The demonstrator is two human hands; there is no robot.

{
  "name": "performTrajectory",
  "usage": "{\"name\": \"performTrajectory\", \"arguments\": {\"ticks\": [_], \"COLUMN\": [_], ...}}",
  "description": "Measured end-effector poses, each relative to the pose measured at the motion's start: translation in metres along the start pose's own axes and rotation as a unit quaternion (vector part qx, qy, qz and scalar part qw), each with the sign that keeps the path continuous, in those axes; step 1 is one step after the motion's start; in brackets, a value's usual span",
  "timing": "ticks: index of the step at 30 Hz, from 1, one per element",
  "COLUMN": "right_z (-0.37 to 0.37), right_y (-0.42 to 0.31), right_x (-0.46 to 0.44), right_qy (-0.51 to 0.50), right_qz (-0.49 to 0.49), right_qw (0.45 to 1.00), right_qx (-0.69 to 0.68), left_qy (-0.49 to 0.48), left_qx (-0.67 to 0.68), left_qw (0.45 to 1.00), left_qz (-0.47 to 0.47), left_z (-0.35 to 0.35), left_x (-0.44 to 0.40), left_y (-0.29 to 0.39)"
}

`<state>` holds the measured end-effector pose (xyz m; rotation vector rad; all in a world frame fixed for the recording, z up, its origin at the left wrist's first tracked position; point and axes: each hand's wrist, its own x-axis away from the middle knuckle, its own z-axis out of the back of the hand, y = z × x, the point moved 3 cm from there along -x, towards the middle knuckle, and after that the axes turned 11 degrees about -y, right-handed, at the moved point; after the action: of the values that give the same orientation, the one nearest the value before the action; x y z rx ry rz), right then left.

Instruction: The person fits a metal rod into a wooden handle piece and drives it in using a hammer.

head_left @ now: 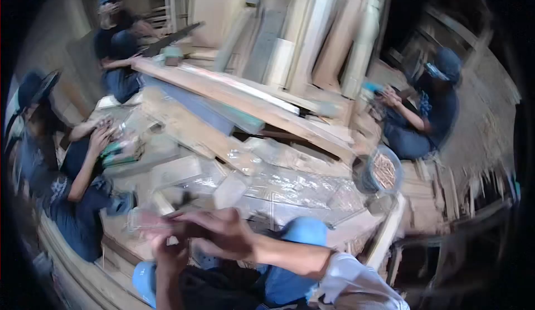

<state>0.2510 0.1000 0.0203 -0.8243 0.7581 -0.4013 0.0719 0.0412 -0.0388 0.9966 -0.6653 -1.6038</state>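
Motion blur smears both hands, which meet low in the view in front of my knees. My left hand (pixel 168 248) is raised with its fingers curled around something small that I cannot make out. A pinkish smear (pixel 146 219) shows beside its fingertips. Reaching in from the right, my right hand (pixel 225 236) is against or just over the left one. Its fingers point left, too blurred to show whether they grip anything. Below the hands are my dark clothing and blue-covered knees (pixel 298 236).
Long wooden planks (pixel 239 101) lie across the middle. Clear plastic-looking sheeting (pixel 290 190) covers the surface before me. A bucket (pixel 384 170) of small brownish pieces stands right. Boards (pixel 312 42) lean upright behind. Seated people are at left (pixel 72 159), far left (pixel 117 48) and right (pixel 426 109).
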Motion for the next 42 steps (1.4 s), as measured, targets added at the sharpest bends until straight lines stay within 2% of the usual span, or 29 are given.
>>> {"name": "performTrajectory", "arguments": {"ticks": [1, 2, 3, 4, 5, 7, 8, 9, 11, 12, 13, 15, 20, 26, 28, 29, 32, 34, 38, 42], "right_z": [-0.008, -0.013, -0.016, -0.014, -0.011, -0.007, -0.009, -0.010, -0.008, -0.010, -0.012, -0.012, -0.008, -0.008, -0.008, -0.008, -0.007, -0.008, -0.003, -0.004], "right_y": [0.010, 0.012, 0.016, 0.014, 0.011, 0.012, 0.012, 0.010, 0.009, 0.010, 0.011, 0.012, 0.008, 0.007, 0.007, 0.008, 0.005, 0.007, 0.004, 0.005], "right_x": [0.002, 0.004, 0.002, 0.002, 0.002, -0.004, -0.003, -0.002, -0.003, -0.003, -0.005, -0.005, -0.003, -0.002, -0.001, -0.001, -0.002, -0.002, -0.004, -0.004], "right_qy": [0.027, 0.038, 0.060, 0.044, 0.024, 0.082, 0.068, 0.101, 0.073, 0.075, 0.081, 0.087, 0.096, 0.098, 0.097, 0.094, 0.103, 0.098, 0.110, 0.101], "right_qz": [0.011, -0.018, 0.000, -0.027, -0.051, -0.011, -0.031, -0.017, -0.018, -0.021, -0.011, -0.004, -0.011, -0.004, -0.006, -0.005, -0.022, -0.027, -0.039, -0.014], "right_qw": [0.999, 0.994, 0.993, 0.994, 0.993, 0.991, 0.990, 0.992, 0.995, 0.994, 0.995, 0.995, 0.993, 0.994, 0.993, 0.993, 0.992, 0.993, 0.992, 0.995], "right_qx": [0.028, 0.102, 0.099, 0.100, 0.099, 0.109, 0.118, 0.079, 0.071, 0.073, 0.064, 0.056, 0.063, 0.056, 0.062, 0.068, 0.065, 0.056, 0.044, 0.019], "left_qy": [0.066, 0.053, -0.001, -0.015, 0.067, 0.029, 0.012, -0.051, -0.006, 0.038, 0.036, 0.008, 0.011, 0.014, 0.078, 0.078, 0.031, -0.054, -0.098, -0.098], "left_qx": [-0.235, -0.158, -0.201, -0.225, -0.258, -0.261, -0.249, -0.188, -0.124, -0.222, -0.221, -0.193, -0.165, -0.176, -0.187, -0.186, -0.194, -0.148, -0.119, -0.096], "left_qw": [0.957, 0.977, 0.966, 0.958, 0.954, 0.946, 0.953, 0.964, 0.982, 0.961, 0.962, 0.976, 0.981, 0.979, 0.964, 0.964, 0.969, 0.986, 0.988, 0.990], "left_qz": [-0.155, -0.136, -0.162, -0.179, -0.139, -0.190, -0.173, -0.180, -0.139, -0.158, -0.159, -0.102, -0.099, -0.106, -0.174, -0.173, -0.150, -0.051, -0.001, 0.024], "left_z": [0.007, 0.003, 0.011, 0.008, 0.003, 0.004, 0.005, 0.008, 0.010, 0.007, 0.008, 0.007, 0.003, 0.001, -0.002, -0.001, 0.004, 0.007, -0.002, -0.010], "left_x": [-0.008, -0.018, -0.017, -0.021, -0.015, -0.026, -0.022, -0.025, -0.016, -0.014, -0.016, -0.022, -0.024, -0.024, -0.022, -0.022, -0.020, -0.015, -0.011, -0.014], "left_y": [0.017, 0.033, 0.014, 0.025, 0.020, 0.033, 0.023, 0.025, -0.006, 0.014, 0.021, 0.024, 0.027, 0.027, 0.028, 0.028, 0.017, -0.004, -0.008, -0.008]}}
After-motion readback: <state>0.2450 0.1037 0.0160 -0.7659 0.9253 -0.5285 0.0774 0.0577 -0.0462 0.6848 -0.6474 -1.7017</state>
